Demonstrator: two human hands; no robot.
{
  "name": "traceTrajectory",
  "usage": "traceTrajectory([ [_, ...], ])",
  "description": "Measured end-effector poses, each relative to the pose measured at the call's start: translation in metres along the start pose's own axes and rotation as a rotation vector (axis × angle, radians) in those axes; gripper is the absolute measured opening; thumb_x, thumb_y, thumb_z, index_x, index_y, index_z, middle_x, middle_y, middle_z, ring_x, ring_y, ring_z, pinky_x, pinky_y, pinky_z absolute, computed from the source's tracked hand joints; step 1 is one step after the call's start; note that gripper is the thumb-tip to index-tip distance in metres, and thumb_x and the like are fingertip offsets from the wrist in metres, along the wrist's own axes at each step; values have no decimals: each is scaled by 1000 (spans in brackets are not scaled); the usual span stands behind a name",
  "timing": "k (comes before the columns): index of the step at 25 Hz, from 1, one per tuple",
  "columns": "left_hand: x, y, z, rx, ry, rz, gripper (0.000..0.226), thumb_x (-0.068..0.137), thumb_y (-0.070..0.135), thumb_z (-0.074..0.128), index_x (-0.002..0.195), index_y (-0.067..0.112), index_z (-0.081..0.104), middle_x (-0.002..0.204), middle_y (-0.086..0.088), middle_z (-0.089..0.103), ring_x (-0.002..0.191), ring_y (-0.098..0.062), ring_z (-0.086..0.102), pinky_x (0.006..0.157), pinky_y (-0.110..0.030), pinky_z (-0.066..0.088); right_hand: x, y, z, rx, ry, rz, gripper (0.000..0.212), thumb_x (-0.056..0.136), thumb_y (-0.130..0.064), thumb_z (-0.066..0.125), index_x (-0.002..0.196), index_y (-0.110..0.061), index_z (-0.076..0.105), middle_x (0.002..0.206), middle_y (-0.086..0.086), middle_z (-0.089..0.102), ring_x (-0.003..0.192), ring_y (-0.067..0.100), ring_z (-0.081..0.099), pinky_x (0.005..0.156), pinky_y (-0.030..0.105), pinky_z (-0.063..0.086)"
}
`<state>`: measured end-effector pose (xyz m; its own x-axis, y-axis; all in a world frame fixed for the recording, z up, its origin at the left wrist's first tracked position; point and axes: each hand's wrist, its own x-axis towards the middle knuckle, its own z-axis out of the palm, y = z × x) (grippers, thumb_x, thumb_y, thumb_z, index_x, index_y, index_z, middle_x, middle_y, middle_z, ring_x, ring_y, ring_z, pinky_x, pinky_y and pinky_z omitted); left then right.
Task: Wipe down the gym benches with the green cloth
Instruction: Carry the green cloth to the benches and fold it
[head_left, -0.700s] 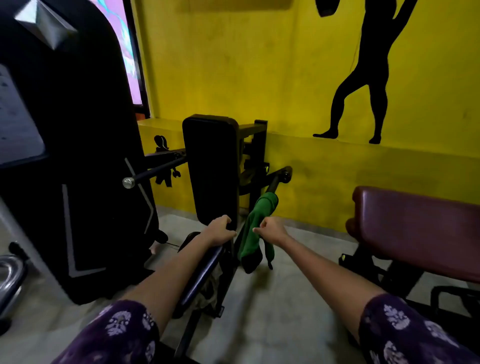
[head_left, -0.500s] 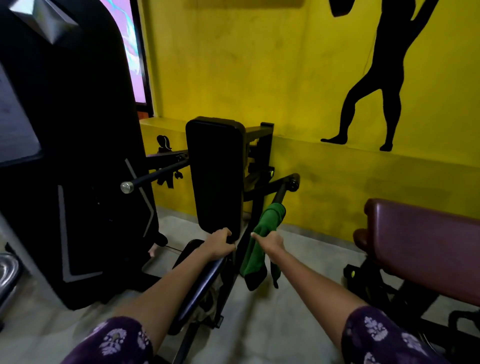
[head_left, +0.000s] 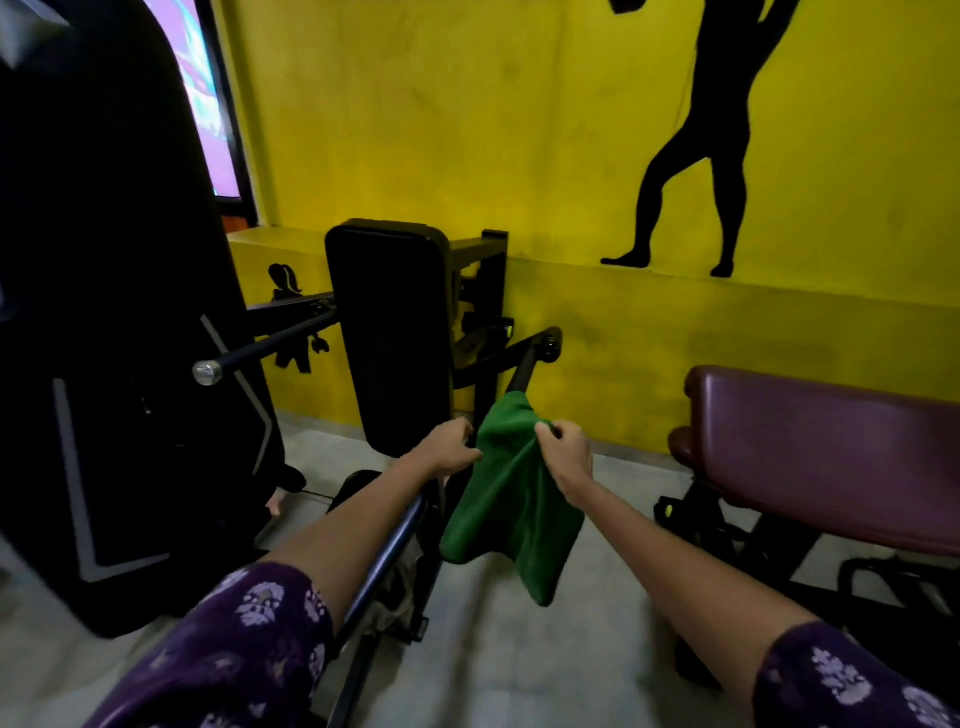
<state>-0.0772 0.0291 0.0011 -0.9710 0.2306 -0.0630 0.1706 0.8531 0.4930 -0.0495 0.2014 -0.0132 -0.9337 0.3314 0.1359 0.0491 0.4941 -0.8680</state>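
Yellow wall (head_left: 467, 130); right hand (head_left: 567, 457) pinches green cloth (head_left: 511, 499), left hand (head_left: 448, 448) grips beside it

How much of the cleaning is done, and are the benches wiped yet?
Barely started, it seems. Done: the green cloth is picked up off nothing but the black bar it drapes over. In hand: the right hand pinches the cloth, while the left hand grips the machine's frame beside the black back pad. Left: the maroon bench on the right is untouched; no wiping shows yet.
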Motion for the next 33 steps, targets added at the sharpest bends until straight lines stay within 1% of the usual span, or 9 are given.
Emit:
traceTrajectory([
  [1,-4,9,3,-1,-5,18,46,88,21,61,126,0,47,129,-17,52,117,-29,50,88,-28,40,-4,-2,-13,-5,12,-13,19,93,-23,54,78,-10,53,84,11,48,80,24,48,69,32,34],
  [3,-19,25,8,0,-7,53,47,88,21,61,128,1,45,130,-17,51,119,-28,50,90,-28,40,-13,-3,-36,-17,43,-23,28,93,-21,55,104,3,61,104,18,57,97,28,54,79,33,39],
  [4,-28,32,9,0,2,73,46,89,20,61,128,1,45,131,-16,51,119,-28,50,91,-28,40,-20,-4,-47,-15,57,-23,30,93,-21,56,105,6,62,103,20,60,97,28,55,78,34,40],
  [7,-57,48,14,-17,23,123,44,89,16,60,128,2,45,128,-15,54,116,-28,52,89,-29,41,-49,-5,-83,-15,97,-69,29,90,-19,57,64,-5,52,64,16,48,67,20,45,63,33,31],
  [9,-86,62,19,24,-2,133,45,89,19,59,128,1,44,127,-17,53,115,-30,52,89,-31,41,-76,-3,-110,-29,138,-56,37,88,-19,59,56,-15,40,56,4,39,61,16,40,59,31,28],
  [13,-137,95,28,18,-7,161,51,90,23,60,133,2,42,137,-16,47,124,-28,46,97,-32,38,-123,0,-164,-69,205,-68,36,85,-19,62,56,-14,41,57,6,37,56,16,38,57,32,25],
  [19,-200,131,48,40,-50,244,52,89,27,62,132,4,44,138,-14,47,125,-28,46,101,-36,40,-201,10,-223,-112,254,60,32,82,-22,66,57,-9,52,58,9,46,61,19,48,57,31,30],
  [26,-266,200,84,41,-166,448,49,90,19,61,131,2,43,138,-14,47,125,-26,45,98,-31,38,-301,16,-288,-183,423,133,47,80,-22,68,48,-13,36,49,2,30,49,14,33,55,31,26],
  [33,-349,238,109,38,-285,666,51,89,19,61,133,2,43,137,-14,49,124,-27,47,94,-29,39,-419,30,-333,-248,604,304,43,81,-24,67,52,-12,39,50,3,34,51,17,41,55,28,31],
])
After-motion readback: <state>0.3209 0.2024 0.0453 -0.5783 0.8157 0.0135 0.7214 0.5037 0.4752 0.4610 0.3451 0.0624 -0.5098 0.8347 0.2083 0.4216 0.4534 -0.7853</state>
